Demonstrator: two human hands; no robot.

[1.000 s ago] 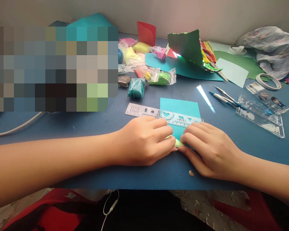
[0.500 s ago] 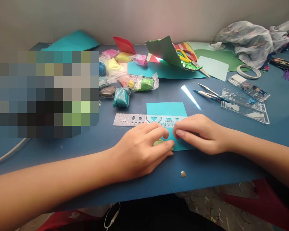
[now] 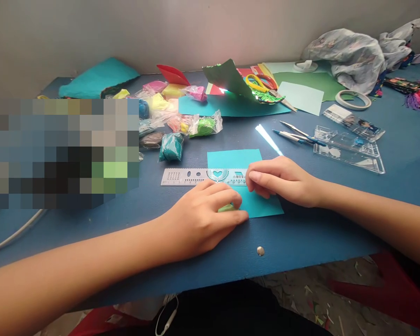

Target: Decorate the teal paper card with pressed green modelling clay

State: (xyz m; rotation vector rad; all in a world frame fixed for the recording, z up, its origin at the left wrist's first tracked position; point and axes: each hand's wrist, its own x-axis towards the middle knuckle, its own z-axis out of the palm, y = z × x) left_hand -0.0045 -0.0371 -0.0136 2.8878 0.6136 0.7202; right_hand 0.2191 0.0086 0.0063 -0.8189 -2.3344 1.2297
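A clear stencil ruler [image 3: 175, 176] lies across a turquoise sheet of paper [image 3: 264, 203] on the blue table. My left hand [image 3: 210, 212] rests on the lower left of the sheet, fingers bent and apart, partly over a small light green piece [image 3: 227, 208]; its fingertips reach the ruler's lower edge. Whether it grips the green piece is hidden. My right hand [image 3: 275, 179] is closed at the ruler's right end, thumb pressed against curled fingers, and covers that end.
Bagged clay [image 3: 171, 146], scissors [image 3: 261, 84] and coloured paper [image 3: 301, 98] lie farther back. Compasses [image 3: 297, 135], set squares [image 3: 350, 149] and a tape roll [image 3: 353, 100] are at the right. A silver disc [image 3: 261, 251] is near the front edge, and a white cable [image 3: 17, 233] at the left.
My right hand has curled tighter and moved slightly up and left at the ruler's end. More of the sheet's lower right now shows. The whole view has shifted a little.
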